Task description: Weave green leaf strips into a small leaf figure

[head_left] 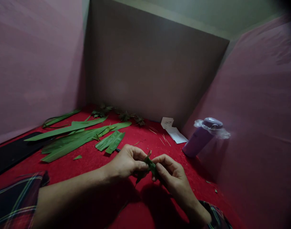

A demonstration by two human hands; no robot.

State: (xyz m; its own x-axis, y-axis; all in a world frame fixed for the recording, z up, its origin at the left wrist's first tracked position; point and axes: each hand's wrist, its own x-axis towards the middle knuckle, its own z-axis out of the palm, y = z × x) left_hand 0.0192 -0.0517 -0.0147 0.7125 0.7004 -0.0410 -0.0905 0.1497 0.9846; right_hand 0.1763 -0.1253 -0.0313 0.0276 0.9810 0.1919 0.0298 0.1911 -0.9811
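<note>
Between my two hands is a small folded piece of green leaf (152, 166), held just above the red cloth. My left hand (128, 162) pinches its left side between thumb and fingers. From the right, my right hand (170, 171) grips the other side the same way. A thin brownish tip pokes up from the top of the folded leaf, and a dark strip hangs below my left hand. The fingers partly cover the leaf, so its full shape is hidden. Cut leaf pieces (111, 142) lie beyond my left hand.
Long green leaves (83, 141) lie at left, partly over a black flat object (19, 152). Leafy sprigs (124, 116) are along the back wall. Several thin sticks (163, 140), a white folded card (176, 135) and a purple bottle (199, 140) with plastic film stand or lie right. Pink walls enclose both sides.
</note>
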